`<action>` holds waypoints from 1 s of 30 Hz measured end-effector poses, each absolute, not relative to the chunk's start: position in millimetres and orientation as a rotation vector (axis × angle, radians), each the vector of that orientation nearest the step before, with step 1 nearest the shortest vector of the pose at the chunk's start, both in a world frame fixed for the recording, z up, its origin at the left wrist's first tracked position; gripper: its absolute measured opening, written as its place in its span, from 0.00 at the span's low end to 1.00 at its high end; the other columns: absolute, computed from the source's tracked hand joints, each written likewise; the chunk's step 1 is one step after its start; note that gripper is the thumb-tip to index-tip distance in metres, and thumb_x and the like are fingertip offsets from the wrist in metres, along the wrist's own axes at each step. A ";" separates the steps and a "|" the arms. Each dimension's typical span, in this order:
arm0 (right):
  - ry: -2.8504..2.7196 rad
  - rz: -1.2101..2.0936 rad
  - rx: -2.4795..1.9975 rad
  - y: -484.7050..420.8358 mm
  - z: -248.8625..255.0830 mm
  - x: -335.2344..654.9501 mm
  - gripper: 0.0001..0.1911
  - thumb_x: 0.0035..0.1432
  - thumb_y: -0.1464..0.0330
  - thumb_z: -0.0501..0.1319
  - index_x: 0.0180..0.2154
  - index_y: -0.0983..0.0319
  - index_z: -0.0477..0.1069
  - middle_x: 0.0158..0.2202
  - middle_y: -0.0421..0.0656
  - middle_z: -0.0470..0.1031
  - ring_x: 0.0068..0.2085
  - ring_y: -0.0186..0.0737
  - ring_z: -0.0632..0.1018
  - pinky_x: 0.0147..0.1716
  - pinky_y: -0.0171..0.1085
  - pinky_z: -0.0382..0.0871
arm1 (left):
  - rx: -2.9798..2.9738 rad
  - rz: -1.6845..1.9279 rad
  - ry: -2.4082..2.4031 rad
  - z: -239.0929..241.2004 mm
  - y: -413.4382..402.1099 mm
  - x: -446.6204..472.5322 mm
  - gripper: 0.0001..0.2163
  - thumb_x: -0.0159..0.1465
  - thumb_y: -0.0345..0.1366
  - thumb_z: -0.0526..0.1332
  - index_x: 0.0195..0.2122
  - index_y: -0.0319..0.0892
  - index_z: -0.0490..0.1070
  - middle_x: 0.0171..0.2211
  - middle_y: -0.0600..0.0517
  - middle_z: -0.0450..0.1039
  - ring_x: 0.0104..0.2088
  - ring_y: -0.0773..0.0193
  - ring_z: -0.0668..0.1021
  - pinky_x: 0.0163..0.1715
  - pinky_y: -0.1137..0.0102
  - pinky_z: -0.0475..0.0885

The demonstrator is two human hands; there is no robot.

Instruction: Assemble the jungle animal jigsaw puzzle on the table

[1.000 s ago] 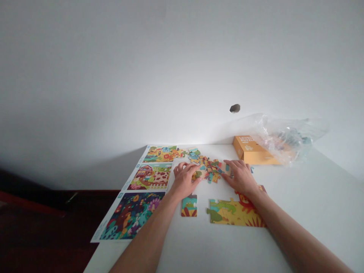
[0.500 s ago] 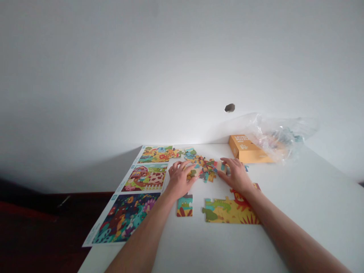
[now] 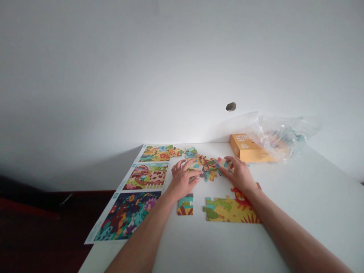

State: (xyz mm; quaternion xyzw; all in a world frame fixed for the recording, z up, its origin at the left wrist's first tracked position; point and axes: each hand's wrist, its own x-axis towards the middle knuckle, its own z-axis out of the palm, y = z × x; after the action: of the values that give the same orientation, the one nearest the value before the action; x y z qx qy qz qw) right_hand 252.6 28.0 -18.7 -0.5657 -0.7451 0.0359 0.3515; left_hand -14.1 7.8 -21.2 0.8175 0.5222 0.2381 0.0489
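A heap of loose puzzle pieces (image 3: 207, 166) lies in the middle of the white table (image 3: 298, 204). My left hand (image 3: 182, 179) rests at the heap's left edge with its fingers spread over the pieces. At the heap's right edge my right hand (image 3: 240, 175) has its fingers curled, pinching a small piece whose picture I cannot make out. Nearer to me lie a single joined piece (image 3: 185, 204) and a partly assembled puzzle strip (image 3: 231, 209) with a crocodile and a lion.
Three picture sheets lie along the table's left edge: a dark jungle one (image 3: 126, 214), a farm one (image 3: 146, 176) and a yellow one (image 3: 157, 153). An orange box (image 3: 246, 148) and a crumpled clear plastic bag (image 3: 281, 136) sit at the back right, by the wall.
Both hands stayed at the heap. The left fingers stretched out further over the pieces, and the right fingers curled in round a small piece. The view shifted slightly.
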 end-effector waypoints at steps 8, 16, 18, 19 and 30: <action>-1.882 0.186 -1.449 27.2 -18.5 251.5 0.19 0.59 0.56 0.61 0.46 0.62 0.71 0.38 0.47 0.77 0.29 0.39 0.77 0.35 0.38 0.71 | 2.456 0.712 1.528 -21.5 8.7 -15.2 0.10 0.63 0.37 0.62 0.44 0.55 0.77 0.54 0.57 0.73 0.61 0.50 0.61 0.60 0.51 0.53; -1.834 0.150 -1.421 32.9 -25.3 253.8 0.19 0.61 0.55 0.58 0.45 0.62 0.72 0.36 0.47 0.76 0.32 0.41 0.77 0.35 0.39 0.72 | 2.469 0.706 1.533 -22.6 10.5 -15.9 0.13 0.63 0.33 0.61 0.46 0.57 0.77 0.55 0.59 0.72 0.58 0.52 0.63 0.58 0.52 0.55; -1.818 0.140 -1.431 33.1 -25.0 253.9 0.17 0.61 0.56 0.58 0.44 0.62 0.72 0.36 0.47 0.77 0.33 0.43 0.78 0.35 0.39 0.72 | 2.488 0.700 1.535 -23.3 10.2 -16.3 0.13 0.63 0.33 0.60 0.46 0.58 0.77 0.57 0.59 0.71 0.58 0.52 0.62 0.58 0.52 0.55; -1.814 0.141 -1.435 33.1 -24.6 253.9 0.16 0.61 0.57 0.57 0.43 0.62 0.73 0.36 0.47 0.77 0.33 0.43 0.78 0.36 0.40 0.72 | 2.494 0.700 1.540 -23.8 10.2 -16.5 0.13 0.63 0.33 0.60 0.45 0.59 0.78 0.57 0.59 0.70 0.58 0.51 0.62 0.58 0.52 0.55; -1.823 0.120 -1.379 32.7 -28.8 255.3 0.13 0.57 0.68 0.58 0.44 0.61 0.72 0.42 0.48 0.74 0.41 0.45 0.77 0.44 0.41 0.72 | 2.384 0.785 1.675 -23.9 10.9 -19.0 0.26 0.59 0.38 0.64 0.59 0.52 0.65 0.58 0.53 0.69 0.57 0.50 0.64 0.58 0.53 0.56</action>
State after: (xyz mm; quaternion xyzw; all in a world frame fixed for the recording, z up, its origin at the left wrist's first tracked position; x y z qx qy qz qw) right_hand 255.3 32.7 -28.8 -0.5486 -0.7252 0.0479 0.4134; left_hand -19.0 10.9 -23.9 0.7885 0.5540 0.2596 0.0623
